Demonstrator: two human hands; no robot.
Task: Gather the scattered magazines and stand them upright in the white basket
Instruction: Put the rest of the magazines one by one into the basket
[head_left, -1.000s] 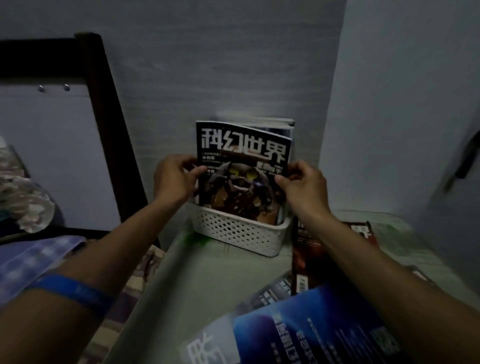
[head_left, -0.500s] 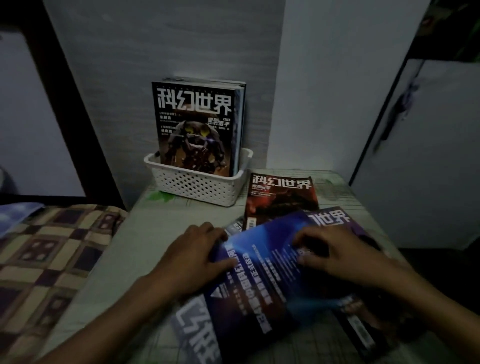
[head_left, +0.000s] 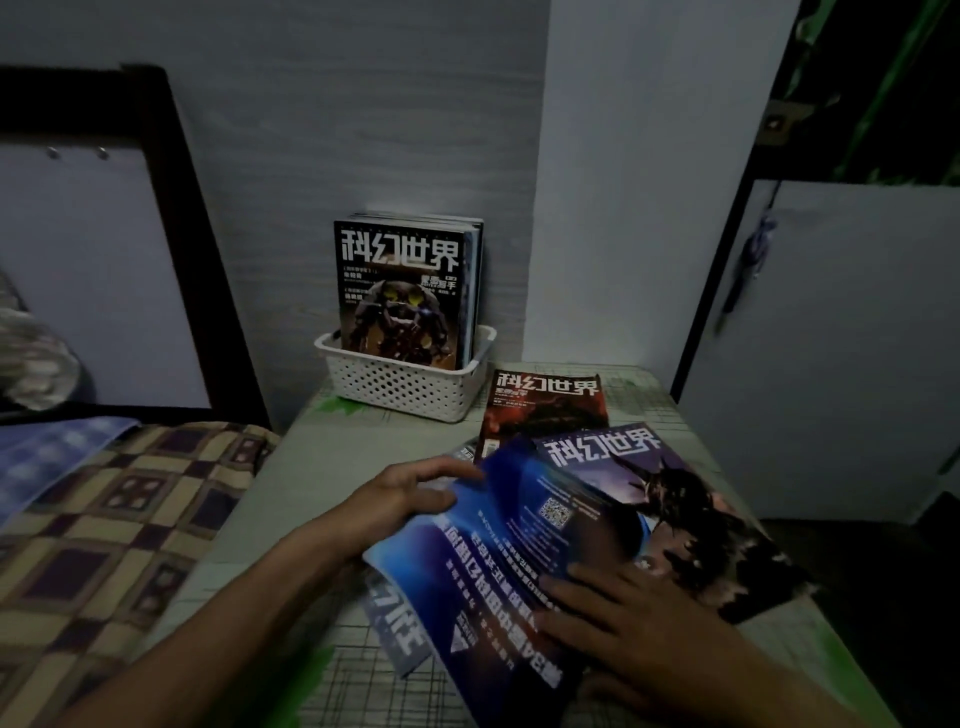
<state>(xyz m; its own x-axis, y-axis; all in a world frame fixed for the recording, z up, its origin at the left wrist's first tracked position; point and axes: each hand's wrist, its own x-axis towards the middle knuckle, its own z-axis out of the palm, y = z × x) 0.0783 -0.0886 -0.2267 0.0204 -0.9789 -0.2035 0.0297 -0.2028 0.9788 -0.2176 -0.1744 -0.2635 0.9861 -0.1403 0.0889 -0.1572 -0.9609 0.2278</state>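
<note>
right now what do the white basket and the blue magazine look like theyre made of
White basket: likely matte moulded plastic, given its regular rows of punched holes. Blue magazine: glossy coated paper, going by the sheen and how it bends under the left hand.

- The white basket (head_left: 410, 387) stands at the table's (head_left: 311, 467) far edge against the wall (head_left: 363, 130); upright magazines (head_left: 402, 291) fill most of it, leaving a narrow gap on its left side.
- Bare tabletop lies open between the basket and the left hand (head_left: 400, 499).
- To the right, a red magazine (head_left: 545, 410) and a purple one (head_left: 665, 499) cover the surface.
- A blue magazine (head_left: 509, 571) overlaps them, under both hands.
- The bed (head_left: 104, 519) borders the table's left side.
</note>
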